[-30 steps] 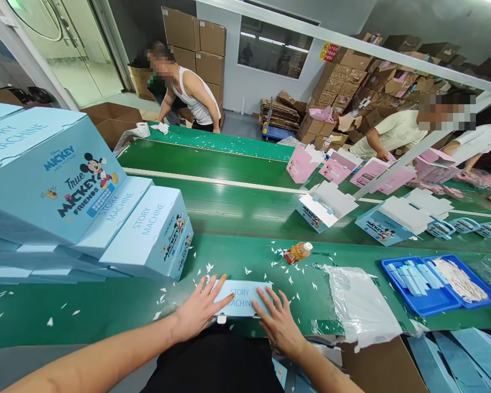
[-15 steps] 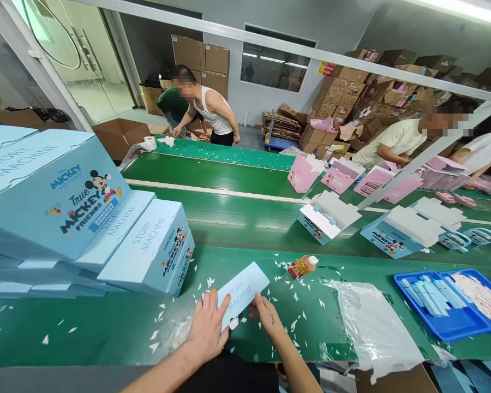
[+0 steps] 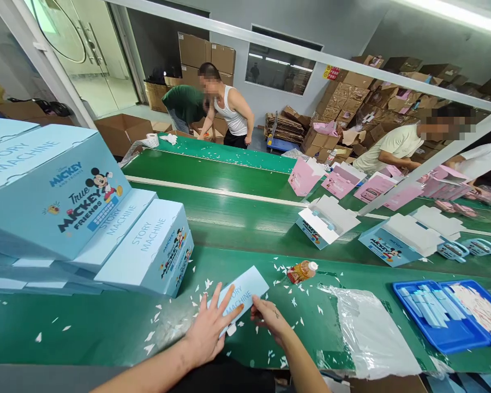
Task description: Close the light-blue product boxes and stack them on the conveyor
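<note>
Head view: two bare hands at a light-blue "STORY MACHINE" box point(image 3: 249, 284) lying aslant on the green table point(image 3: 106, 327).
The left hand point(image 3: 208, 330) rests on the box's near end, fingers spread apart; the right hand point(image 3: 272, 317) is at its right edge, fingers bent, though whether they grip it I cannot tell. Paper scraps point(image 3: 149, 349) lie around, with a plastic sheet point(image 3: 376, 327) to the right and a blue tray point(image 3: 460, 339) past it. Stacked blue boxes point(image 3: 143, 240) stand left, a bottle point(image 3: 301, 272) lies just beyond the box, and farther off are an open blue box point(image 3: 311, 228), pink boxes point(image 3: 305, 177) and a co-worker in a white sleeveless top point(image 3: 236, 112).
</note>
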The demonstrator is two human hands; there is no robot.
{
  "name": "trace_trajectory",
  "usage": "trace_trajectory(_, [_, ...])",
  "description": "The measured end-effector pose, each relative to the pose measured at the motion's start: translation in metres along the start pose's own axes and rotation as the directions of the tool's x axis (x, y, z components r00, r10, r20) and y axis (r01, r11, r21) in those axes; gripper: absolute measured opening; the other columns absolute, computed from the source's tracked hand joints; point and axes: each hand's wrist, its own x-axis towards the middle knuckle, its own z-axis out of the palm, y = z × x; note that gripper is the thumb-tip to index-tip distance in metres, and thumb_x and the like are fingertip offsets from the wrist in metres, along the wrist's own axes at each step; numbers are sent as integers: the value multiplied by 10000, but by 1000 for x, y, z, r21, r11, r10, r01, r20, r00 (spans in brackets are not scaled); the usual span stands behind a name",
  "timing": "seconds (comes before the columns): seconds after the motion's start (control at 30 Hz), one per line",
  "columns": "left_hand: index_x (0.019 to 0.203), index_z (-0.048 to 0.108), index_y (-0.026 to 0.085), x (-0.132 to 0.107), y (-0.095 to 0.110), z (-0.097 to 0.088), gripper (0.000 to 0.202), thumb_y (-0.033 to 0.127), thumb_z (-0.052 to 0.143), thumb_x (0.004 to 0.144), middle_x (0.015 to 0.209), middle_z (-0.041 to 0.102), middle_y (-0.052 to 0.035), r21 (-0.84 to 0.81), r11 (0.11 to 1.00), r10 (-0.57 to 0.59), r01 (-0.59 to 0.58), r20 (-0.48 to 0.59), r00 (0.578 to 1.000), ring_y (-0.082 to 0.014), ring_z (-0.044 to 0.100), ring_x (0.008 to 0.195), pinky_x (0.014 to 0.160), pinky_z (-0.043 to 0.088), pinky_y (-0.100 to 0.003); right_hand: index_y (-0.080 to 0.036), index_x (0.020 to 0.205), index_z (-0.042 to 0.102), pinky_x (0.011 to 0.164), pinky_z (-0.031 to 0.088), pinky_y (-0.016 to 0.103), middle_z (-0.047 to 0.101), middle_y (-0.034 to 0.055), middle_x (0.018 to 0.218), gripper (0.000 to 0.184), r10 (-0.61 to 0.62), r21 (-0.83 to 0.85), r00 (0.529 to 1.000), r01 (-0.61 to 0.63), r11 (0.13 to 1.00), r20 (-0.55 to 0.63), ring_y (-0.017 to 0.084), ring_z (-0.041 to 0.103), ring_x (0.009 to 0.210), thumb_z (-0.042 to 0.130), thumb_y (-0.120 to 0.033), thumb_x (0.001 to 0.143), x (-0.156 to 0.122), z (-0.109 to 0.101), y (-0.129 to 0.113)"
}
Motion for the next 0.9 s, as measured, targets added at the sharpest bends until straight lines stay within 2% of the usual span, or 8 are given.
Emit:
trace_trajectory(0.07, [1487, 122, 397, 2, -1, 4, 1045, 104, 597, 603, 1601, -28, -139, 4, 999, 42, -42, 0, 999, -498, 12, 1417, 990, 211, -722, -158, 710, 529, 680, 382, 275, 542, 1, 694, 669, -3, 14, 1000, 3, 1000, -7, 147, 546, 710, 545, -824, 647, -1, 1, 2])
trace_trajectory(0.17, [1491, 111, 383, 3, -4, 7, 1041, 102, 581, 606, 1599, -42, -151, -31, 998, 59, -59, 6, 998, -498, 80, 1408, 964, 270, -697, -167, 710, 501, 713, 403, 280, 539, 2, 733, 649, -8, 43, 1000, 7, 999, 21, 145, 541, 745, 534, -813, 670, -2, 1, 4])
trace_trajectory(0.37, [1492, 120, 375, 2, -9, 1, 1009, 101, 560, 626, 1600, -13, -153, -90, 994, 57, -54, 38, 998, -495, 118, 1401, 967, 279, -681, -168, 689, 503, 713, 416, 253, 544, 10, 762, 618, -86, 16, 990, 85, 996, 109, 130, 515, 762, 515, -785, 711, -6, -2, 1])
trace_trajectory(0.53, [1497, 113, 361, 1, -10, 3, 1026, 96, 563, 614, 1600, -25, -150, -101, 992, 74, -70, 36, 997, -508, 91, 1401, 974, 257, -701, -173, 575, 487, 636, 404, 282, 505, 10, 588, 635, -86, -157, 996, 89, 984, 27, 129, 474, 587, 485, -796, 695, 9, 2, -6])
trace_trajectory(0.67, [1497, 113, 364, 0, -13, 6, 1022, 94, 555, 616, 1602, -38, -141, -111, 991, 78, -76, 11, 997, -504, 107, 1400, 978, 266, -690, -181, 542, 496, 695, 416, 302, 486, 15, 564, 622, -172, -274, 984, 153, 950, -49, 151, 482, 623, 479, -781, 708, 12, 4, -10])
trace_trajectory(0.73, [1495, 114, 381, -1, -13, 8, 1015, 95, 547, 622, 1605, -43, -117, -127, 990, 65, -65, -8, 998, -489, 117, 1405, 987, 272, -678, -183, 617, 529, 714, 423, 295, 530, 23, 629, 633, -215, -288, 975, 189, 939, -59, 160, 512, 671, 462, -807, 700, 4, 8, -5])
trace_trajectory(0.8, [1500, 93, 378, -3, -11, 11, 1004, 99, 533, 642, 1608, -38, -95, -148, 988, 29, -33, -29, 999, -460, 112, 1418, 1010, 274, -658, -187, 703, 535, 664, 432, 290, 564, 29, 670, 686, -208, -270, 977, 188, 944, -47, 166, 543, 665, 374, -854, 704, -7, 17, 7])
trace_trajectory(0.9, [1513, 57, 315, -2, -7, 16, 938, 127, 499, 708, 1608, -9, -84, -176, 981, -93, 87, -29, 995, -413, 85, 1443, 1066, 240, -634, -184, 720, 534, 582, 426, 278, 579, 32, 648, 754, -155, -215, 987, 163, 963, 53, 162, 558, 606, 305, -902, 687, -23, 40, 30])
